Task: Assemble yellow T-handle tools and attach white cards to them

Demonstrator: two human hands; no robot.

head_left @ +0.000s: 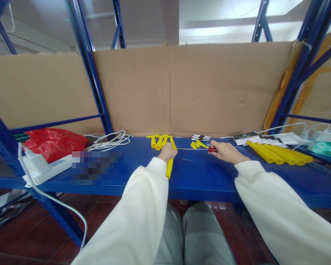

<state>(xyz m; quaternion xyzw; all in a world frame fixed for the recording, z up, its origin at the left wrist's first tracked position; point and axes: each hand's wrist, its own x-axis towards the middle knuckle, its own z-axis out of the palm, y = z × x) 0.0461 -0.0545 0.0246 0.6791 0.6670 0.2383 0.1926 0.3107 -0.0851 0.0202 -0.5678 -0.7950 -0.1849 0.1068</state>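
My left hand (167, 151) is closed round a yellow plastic tube (169, 169), whose lower end points toward the shelf's front edge. In my right hand (226, 151) is a screwdriver with a red handle (212, 150). Its long thin shaft runs left to the tube at my left hand; whether the tip touches it I cannot tell. Behind my left hand lie several yellow pieces with crosswise ends (159, 141). Small flat yellow parts (200, 144) lie between my hands, with black-and-white sticks (200, 137) just behind them.
Several longer yellow tubes (278, 154) lie in a row at the right, near white packs (281, 138). To the left are coiled white cable (112, 141), a red plastic bag (55, 142) and a power strip (55, 169). A cardboard panel (223, 88) stands behind the blue shelf (198, 173).
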